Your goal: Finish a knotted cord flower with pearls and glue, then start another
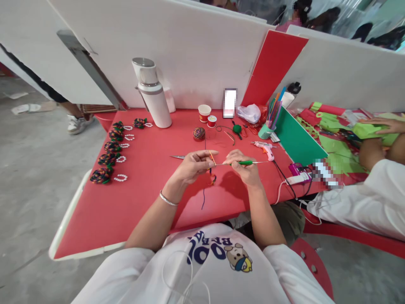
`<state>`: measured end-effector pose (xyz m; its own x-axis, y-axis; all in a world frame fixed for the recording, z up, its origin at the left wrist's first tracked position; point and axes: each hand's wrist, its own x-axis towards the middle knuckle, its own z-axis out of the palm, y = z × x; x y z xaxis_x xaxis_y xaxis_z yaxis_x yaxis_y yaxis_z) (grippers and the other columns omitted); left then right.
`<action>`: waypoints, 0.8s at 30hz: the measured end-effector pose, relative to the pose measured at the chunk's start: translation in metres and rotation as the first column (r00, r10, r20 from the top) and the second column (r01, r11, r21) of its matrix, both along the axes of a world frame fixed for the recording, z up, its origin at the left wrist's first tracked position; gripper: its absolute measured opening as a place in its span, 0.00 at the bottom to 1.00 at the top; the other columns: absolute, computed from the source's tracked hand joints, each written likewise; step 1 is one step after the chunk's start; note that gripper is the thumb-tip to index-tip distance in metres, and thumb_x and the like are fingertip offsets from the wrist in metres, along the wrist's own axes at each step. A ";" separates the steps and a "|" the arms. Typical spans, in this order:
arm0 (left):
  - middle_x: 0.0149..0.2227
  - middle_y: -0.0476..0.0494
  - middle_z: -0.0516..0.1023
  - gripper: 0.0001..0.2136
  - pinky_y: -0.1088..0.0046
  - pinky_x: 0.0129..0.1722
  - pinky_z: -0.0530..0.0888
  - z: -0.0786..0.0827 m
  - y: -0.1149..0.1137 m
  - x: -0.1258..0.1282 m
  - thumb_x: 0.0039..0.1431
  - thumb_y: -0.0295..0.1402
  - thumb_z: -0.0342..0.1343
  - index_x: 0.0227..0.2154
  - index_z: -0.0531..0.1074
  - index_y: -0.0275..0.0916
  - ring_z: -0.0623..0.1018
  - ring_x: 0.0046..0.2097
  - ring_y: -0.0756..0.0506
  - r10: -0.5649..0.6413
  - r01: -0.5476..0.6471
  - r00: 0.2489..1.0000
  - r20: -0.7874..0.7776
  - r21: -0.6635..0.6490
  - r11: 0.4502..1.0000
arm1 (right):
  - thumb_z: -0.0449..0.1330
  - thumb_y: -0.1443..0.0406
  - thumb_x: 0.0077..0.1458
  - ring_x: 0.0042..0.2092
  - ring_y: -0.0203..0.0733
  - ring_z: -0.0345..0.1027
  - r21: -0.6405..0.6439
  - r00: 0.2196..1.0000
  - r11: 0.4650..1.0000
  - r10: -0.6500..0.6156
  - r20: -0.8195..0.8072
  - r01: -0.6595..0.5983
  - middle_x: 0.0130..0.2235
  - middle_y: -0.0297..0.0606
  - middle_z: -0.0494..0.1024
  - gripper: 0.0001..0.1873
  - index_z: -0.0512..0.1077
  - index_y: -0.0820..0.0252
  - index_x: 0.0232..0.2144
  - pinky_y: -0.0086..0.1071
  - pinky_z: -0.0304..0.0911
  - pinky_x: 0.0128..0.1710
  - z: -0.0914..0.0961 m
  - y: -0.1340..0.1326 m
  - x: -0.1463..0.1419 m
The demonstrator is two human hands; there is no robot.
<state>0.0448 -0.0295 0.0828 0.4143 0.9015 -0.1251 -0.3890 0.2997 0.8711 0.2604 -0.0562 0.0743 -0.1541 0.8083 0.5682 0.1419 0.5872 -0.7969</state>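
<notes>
My right hand (245, 168) is closed round the green handle of a crochet hook (245, 163), whose thin metal tip points left. My left hand (194, 165) pinches a small strip of multicoloured crochet (214, 179), and yellow yarn runs over its fingers near the hook tip. A dark blue yarn tail hangs below the strip. Beyond my hands lies a ball of variegated yarn (199, 134), with a strand leading toward my left hand. Scissors (177, 157) lie beside my left hand, partly hidden by it.
Crocheted bundles (101, 175) with bead loops line the left of the red table (142, 202). At the back are a white flask (155, 103), a paper cup (204, 113) and a phone (230, 102). A glue gun (265, 149) lies right; a co-worker's hand (387, 126) rests farther right.
</notes>
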 end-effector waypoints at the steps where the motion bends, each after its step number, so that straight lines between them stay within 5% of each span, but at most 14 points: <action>1: 0.25 0.46 0.78 0.23 0.79 0.20 0.56 -0.001 -0.001 0.002 0.39 0.28 0.76 0.42 0.83 0.34 0.69 0.22 0.55 0.001 -0.001 1.000 0.002 0.016 1.000 | 0.62 0.51 0.65 0.44 0.46 0.77 -0.011 0.999 1.000 -0.010 -0.050 0.010 0.36 0.34 0.85 0.13 0.83 0.47 0.36 0.46 0.72 0.50 -0.004 0.000 -0.004; 5: 0.23 0.50 0.76 0.27 0.79 0.24 0.63 -0.004 -0.004 0.015 0.39 0.31 0.77 0.47 0.82 0.34 0.69 0.23 0.55 0.127 -0.126 0.992 0.002 0.111 0.986 | 0.61 0.52 0.66 0.46 0.45 0.76 0.066 0.975 0.974 -0.212 -0.069 0.217 0.40 0.36 0.85 0.13 0.83 0.49 0.39 0.46 0.71 0.52 -0.020 -0.005 -0.032; 9: 0.23 0.52 0.76 0.30 0.79 0.26 0.66 -0.008 -0.008 0.026 0.40 0.34 0.77 0.50 0.79 0.34 0.70 0.24 0.54 0.274 -0.273 0.962 0.016 0.168 0.947 | 0.63 0.60 0.66 0.46 0.44 0.73 0.288 0.883 0.852 -0.468 0.043 0.438 0.42 0.37 0.85 0.07 0.82 0.49 0.42 0.43 0.69 0.51 -0.024 -0.015 -0.053; 13: 0.23 0.52 0.76 0.31 0.80 0.21 0.59 -0.006 -0.009 0.026 0.40 0.33 0.77 0.50 0.79 0.35 0.66 0.20 0.57 0.211 -0.216 0.973 0.089 0.051 0.975 | 0.61 0.57 0.67 0.47 0.45 0.71 0.374 0.810 0.773 -0.579 0.089 0.511 0.43 0.38 0.84 0.09 0.82 0.48 0.42 0.44 0.69 0.50 -0.026 -0.017 -0.056; 15: 0.23 0.53 0.75 0.30 0.81 0.19 0.54 -0.003 -0.009 0.022 0.38 0.32 0.77 0.48 0.79 0.35 0.62 0.18 0.58 0.144 -0.144 0.982 0.122 -0.013 0.990 | 0.60 0.56 0.68 0.48 0.45 0.72 0.376 0.831 0.788 -0.551 0.075 0.488 0.43 0.38 0.84 0.10 0.82 0.47 0.42 0.45 0.69 0.50 -0.025 -0.015 -0.053; 18: 0.23 0.53 0.75 0.27 0.80 0.17 0.49 0.002 -0.006 0.013 0.38 0.29 0.76 0.46 0.81 0.35 0.57 0.17 0.60 0.082 -0.075 0.990 0.116 -0.062 0.995 | 0.60 0.55 0.67 0.46 0.45 0.74 0.327 0.923 0.879 -0.381 0.046 0.347 0.42 0.36 0.85 0.11 0.81 0.47 0.42 0.46 0.69 0.51 -0.020 -0.009 -0.043; 24: 0.22 0.52 0.74 0.22 0.80 0.18 0.51 0.006 -0.002 0.002 0.37 0.26 0.75 0.40 0.83 0.35 0.59 0.18 0.59 0.075 -0.072 0.996 0.040 -0.055 0.996 | 0.62 0.52 0.65 0.44 0.45 0.76 0.169 0.974 0.973 -0.183 0.130 0.160 0.38 0.33 0.86 0.11 0.82 0.46 0.37 0.47 0.70 0.52 0.004 -0.001 -0.011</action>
<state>0.0463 -0.0311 0.0891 0.3532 0.9222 -0.1577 -0.4475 0.3145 0.8371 0.2491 -0.0571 0.0782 -0.1105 0.7326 0.6716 0.3580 0.6597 -0.6607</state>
